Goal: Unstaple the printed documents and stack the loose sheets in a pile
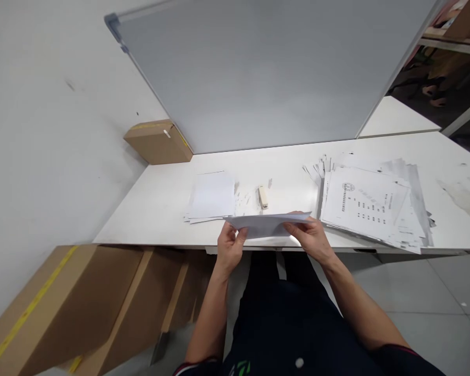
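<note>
Between my two hands, over the table's front edge, I hold white paper (pixel 267 225), tilted so that it shows as a narrow band. My left hand (pixel 230 245) pinches its left end, thumb on the near side. At the right end, my right hand (pixel 311 237) grips it with the thumb across the near face. Whether it is one sheet or several I cannot tell. Just beyond the paper lies a small cream-coloured stapler (pixel 262 197). A neat stack of white sheets (pixel 212 194) lies to the left, and a messy pile of printed papers (pixel 370 206) to the right.
A cardboard box (pixel 159 142) stands at the table's back left, against the wall. Behind the white table (pixel 141 209) leans a large whiteboard (pixel 274 73). Big cardboard boxes (pixel 82 303) with yellow tape stand on the floor at lower left.
</note>
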The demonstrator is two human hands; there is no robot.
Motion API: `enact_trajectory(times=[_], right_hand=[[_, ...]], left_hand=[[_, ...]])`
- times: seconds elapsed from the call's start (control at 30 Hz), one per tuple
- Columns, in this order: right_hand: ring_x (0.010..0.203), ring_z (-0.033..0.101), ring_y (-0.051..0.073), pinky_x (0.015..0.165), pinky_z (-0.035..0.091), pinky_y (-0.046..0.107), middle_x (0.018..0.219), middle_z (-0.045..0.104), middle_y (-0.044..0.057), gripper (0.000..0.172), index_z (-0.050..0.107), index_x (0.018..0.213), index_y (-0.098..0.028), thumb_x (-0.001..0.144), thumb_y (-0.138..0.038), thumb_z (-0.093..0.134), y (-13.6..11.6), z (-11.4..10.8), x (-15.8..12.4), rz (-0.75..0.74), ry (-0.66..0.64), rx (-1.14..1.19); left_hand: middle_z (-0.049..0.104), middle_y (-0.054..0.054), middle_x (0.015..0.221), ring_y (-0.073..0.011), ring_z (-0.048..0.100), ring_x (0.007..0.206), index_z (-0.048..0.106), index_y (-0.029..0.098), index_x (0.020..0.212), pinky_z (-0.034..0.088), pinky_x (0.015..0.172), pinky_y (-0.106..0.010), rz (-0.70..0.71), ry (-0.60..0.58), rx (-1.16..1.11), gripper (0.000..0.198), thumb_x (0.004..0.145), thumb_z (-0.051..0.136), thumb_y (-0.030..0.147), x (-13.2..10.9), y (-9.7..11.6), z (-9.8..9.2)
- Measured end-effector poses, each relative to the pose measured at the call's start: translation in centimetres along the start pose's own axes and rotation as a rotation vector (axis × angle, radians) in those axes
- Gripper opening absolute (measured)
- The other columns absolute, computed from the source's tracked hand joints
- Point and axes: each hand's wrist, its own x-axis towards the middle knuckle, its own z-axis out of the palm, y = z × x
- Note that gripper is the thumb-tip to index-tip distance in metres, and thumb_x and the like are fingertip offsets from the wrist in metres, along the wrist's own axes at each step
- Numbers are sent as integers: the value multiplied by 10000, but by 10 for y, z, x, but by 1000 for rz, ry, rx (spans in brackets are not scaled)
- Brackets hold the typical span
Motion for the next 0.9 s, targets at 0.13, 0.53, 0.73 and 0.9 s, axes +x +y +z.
enact_trajectory(times=[0.13,0.53,0.73,0.9], right_hand=[[870,571,208,748,474,342,958,626,56,301,586,996,-192,752,-367,569,15,4,4,18,32,-44],[944,560,208,834,435,346,999,622,57,277,575,1019,-194,799,-354,519,32,8,8,-32,37,-17],[983,561,218,840,442,351,1047,625,55,324,576,1072,-198,793,-353,520,50,5,10,-2,6,-24],[932,580,213,808,449,330,1002,641,36,295,599,1044,-207,807,-346,490,50,4,8,2,-3,-132]], left_hand=[[601,-47,956,-161,563,926,519,199,1005,426,835,-281,22,-25,29,249,781,533,307,0,-10,11],[622,-67,941,-183,557,966,560,177,1031,411,862,-284,66,102,93,289,820,476,357,3,-16,22],[622,-56,947,-160,562,920,551,164,1010,413,838,-273,-20,38,7,283,815,484,358,6,-33,22],[621,-38,919,-142,557,902,563,171,936,407,830,-245,-42,67,5,226,811,492,346,5,-33,24]])
